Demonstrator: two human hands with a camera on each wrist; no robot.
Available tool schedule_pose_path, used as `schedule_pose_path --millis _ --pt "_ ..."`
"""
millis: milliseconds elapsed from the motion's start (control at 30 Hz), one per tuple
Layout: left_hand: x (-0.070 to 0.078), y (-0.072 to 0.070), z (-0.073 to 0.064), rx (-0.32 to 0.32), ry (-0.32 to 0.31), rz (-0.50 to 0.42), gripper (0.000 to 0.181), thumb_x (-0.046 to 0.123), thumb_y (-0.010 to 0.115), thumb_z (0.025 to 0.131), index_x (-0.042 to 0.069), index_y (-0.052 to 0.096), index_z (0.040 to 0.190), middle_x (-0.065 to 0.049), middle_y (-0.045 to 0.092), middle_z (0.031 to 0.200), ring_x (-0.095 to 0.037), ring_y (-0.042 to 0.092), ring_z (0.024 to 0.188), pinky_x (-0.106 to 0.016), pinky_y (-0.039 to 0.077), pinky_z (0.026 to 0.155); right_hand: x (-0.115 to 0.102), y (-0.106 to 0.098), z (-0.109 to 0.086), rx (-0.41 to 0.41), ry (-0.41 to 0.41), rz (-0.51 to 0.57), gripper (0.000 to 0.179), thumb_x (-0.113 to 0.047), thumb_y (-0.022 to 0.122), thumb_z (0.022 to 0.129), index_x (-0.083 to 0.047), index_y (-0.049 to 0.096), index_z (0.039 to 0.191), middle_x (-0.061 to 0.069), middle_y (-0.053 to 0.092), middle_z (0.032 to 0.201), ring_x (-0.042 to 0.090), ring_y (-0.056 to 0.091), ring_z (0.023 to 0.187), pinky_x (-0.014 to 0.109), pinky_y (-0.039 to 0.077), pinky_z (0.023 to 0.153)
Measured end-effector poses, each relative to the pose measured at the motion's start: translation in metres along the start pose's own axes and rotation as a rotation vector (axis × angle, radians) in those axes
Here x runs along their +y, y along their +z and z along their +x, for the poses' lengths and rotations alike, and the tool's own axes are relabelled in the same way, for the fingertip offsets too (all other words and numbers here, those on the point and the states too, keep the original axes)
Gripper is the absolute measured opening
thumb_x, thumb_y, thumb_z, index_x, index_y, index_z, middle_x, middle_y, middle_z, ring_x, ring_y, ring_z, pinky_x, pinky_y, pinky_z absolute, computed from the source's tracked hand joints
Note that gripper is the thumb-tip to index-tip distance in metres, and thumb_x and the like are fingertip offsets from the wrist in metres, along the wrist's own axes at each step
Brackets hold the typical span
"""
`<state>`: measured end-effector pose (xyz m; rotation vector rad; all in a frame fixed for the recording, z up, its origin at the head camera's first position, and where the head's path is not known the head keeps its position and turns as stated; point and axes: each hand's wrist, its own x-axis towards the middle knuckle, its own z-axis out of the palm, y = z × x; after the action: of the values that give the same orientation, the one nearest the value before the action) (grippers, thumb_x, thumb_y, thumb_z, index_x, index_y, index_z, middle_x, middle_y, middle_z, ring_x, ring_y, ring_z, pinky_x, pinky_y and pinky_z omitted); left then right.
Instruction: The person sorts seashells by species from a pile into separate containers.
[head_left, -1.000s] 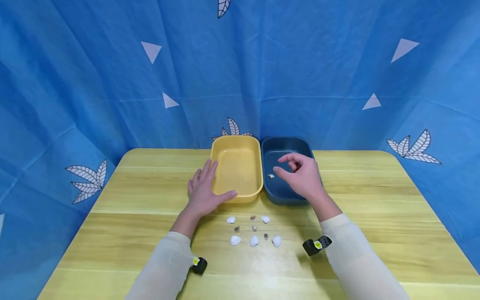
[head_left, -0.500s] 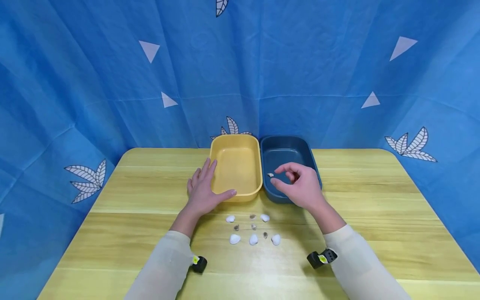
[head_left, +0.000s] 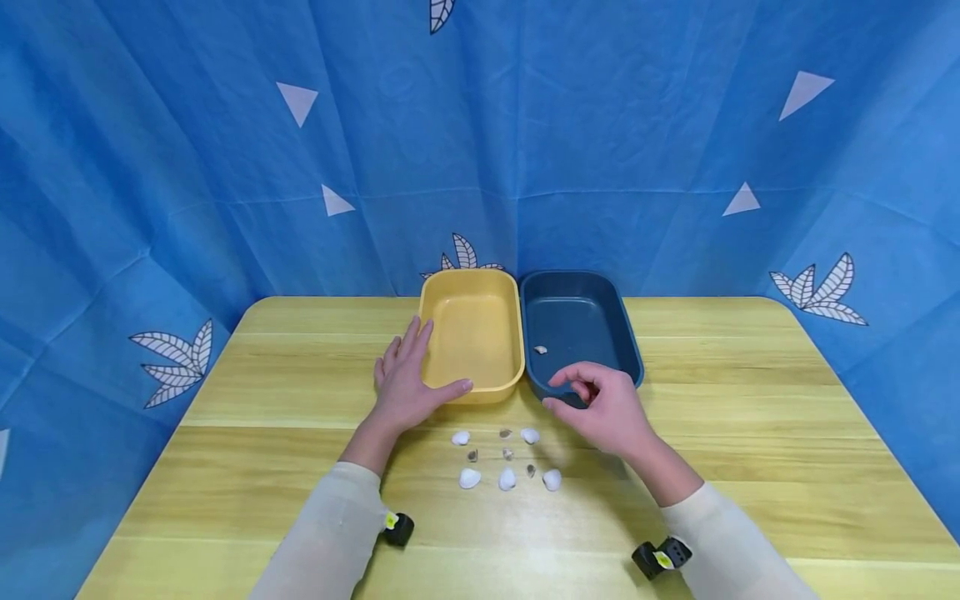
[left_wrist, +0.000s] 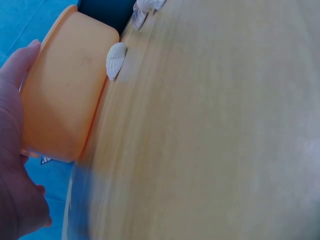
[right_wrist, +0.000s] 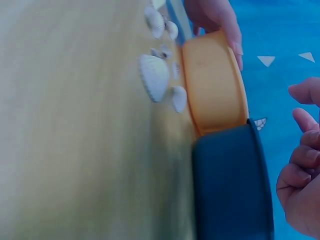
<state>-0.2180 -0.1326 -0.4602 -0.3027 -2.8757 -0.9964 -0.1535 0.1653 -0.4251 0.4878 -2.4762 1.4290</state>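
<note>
A yellow plastic box (head_left: pixel 472 333) stands beside a dark blue box (head_left: pixel 581 321), sides close together. My left hand (head_left: pixel 405 379) rests on the yellow box, fingers spread along its left side and thumb over the near rim. Over the blue box's near edge hovers my right hand (head_left: pixel 600 408), thumb and forefinger apart with nothing between them. One small shell (head_left: pixel 541 350) lies inside the blue box. In front of the boxes are several white seashells (head_left: pixel 507 479) and several smaller brownish shells (head_left: pixel 472 456).
The boxes stand on a wooden table (head_left: pixel 300 500) near its back edge. Behind it hangs a blue curtain (head_left: pixel 600 125) with white leaf and triangle prints. Each wrist wears a black camera, such as the right wrist camera (head_left: pixel 660 557).
My right hand has drawn back from inside the blue box toward its near edge, lower in view. The shell stays in that box, and my left hand has kept its place.
</note>
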Motion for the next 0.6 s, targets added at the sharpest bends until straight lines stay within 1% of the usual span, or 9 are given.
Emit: schedule_pose_path --millis 100,167,333,400,600 --pt "0.000 0.000 0.000 0.001 0.002 -0.004 0.116 0.078 0.068 0.072 0.026 0.016 0.162 0.001 0.005 0.167 -0.041 0.007 0.147 -0.067 -0.001 0.110 0.003 0.002 -0.008 -0.016 0.007 0.031 0.019 -0.007 0.085 0.077 -0.016 0.073 0.089 -0.003 0.037 0.063 0.018 0.041 0.061 0.028 0.034 0.056" --pt "0.000 -0.001 0.000 0.001 0.002 -0.003 0.116 0.077 0.068 0.073 0.026 0.016 0.162 0.001 0.005 0.167 -0.042 0.008 0.147 -0.068 -0.001 0.110 0.005 0.004 -0.013 -0.034 0.011 0.053 0.021 -0.006 0.085 0.077 -0.017 0.073 0.089 0.002 0.039 0.062 0.019 0.042 0.061 0.027 0.034 0.056" --pt "-0.001 0.000 0.000 0.000 -0.001 0.002 0.115 0.077 0.068 0.073 0.029 0.014 0.162 0.004 0.003 0.167 -0.041 0.007 0.147 -0.067 -0.001 0.110 0.012 0.009 -0.023 -0.080 0.013 0.067 0.019 -0.005 0.085 0.077 -0.010 0.073 0.091 0.011 0.041 0.062 0.018 0.041 0.059 0.027 0.036 0.058" --pt "-0.001 0.000 0.001 0.003 0.001 0.001 0.115 0.077 0.068 0.073 0.029 0.014 0.162 0.005 0.003 0.167 -0.041 0.007 0.147 -0.067 -0.001 0.110 0.014 0.011 -0.026 -0.096 0.018 0.063 0.020 -0.005 0.086 0.077 -0.007 0.073 0.091 0.009 0.041 0.061 0.014 0.040 0.059 0.027 0.038 0.059" --pt "-0.001 0.000 0.001 0.006 0.004 -0.003 0.116 0.080 0.066 0.072 0.029 0.015 0.162 0.003 0.005 0.167 -0.041 0.008 0.147 -0.068 -0.001 0.110 0.017 0.017 -0.031 -0.140 0.065 0.059 0.021 -0.006 0.087 0.076 -0.008 0.072 0.091 -0.003 0.039 0.061 0.009 0.039 0.058 0.026 0.038 0.059"
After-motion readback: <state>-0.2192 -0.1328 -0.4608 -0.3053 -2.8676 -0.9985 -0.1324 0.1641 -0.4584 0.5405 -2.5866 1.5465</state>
